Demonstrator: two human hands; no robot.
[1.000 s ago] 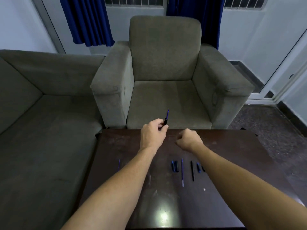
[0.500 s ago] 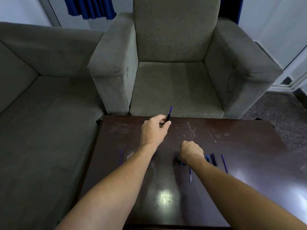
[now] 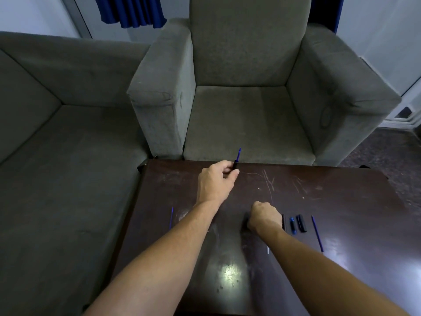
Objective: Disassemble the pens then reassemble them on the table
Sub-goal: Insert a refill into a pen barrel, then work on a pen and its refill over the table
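Note:
My left hand (image 3: pixel 216 181) holds a dark pen barrel with a blue refill (image 3: pixel 237 158) sticking up out of it, above the far edge of the dark wooden table (image 3: pixel 330 201). My right hand (image 3: pixel 264 216) is down on the table with its fingers curled over the row of loose pen parts; what it grips is hidden. Right of it lie a black piece (image 3: pixel 283 222), a blue-tipped piece (image 3: pixel 292 225), a black cap (image 3: pixel 301 223) and a thin blue refill (image 3: pixel 317 233). Another blue refill (image 3: pixel 171 217) lies at the table's left.
A grey armchair (image 3: pixel 248 119) stands just beyond the table's far edge. A grey sofa (image 3: pixel 63 137) runs along the left side. Blue curtains (image 3: pixel 132 10) hang at the back. Dark floor shows at the right.
My right hand has come down from mid-table onto the row of pen parts. My left hand stays up with the barrel and refill. The camera has tilted down.

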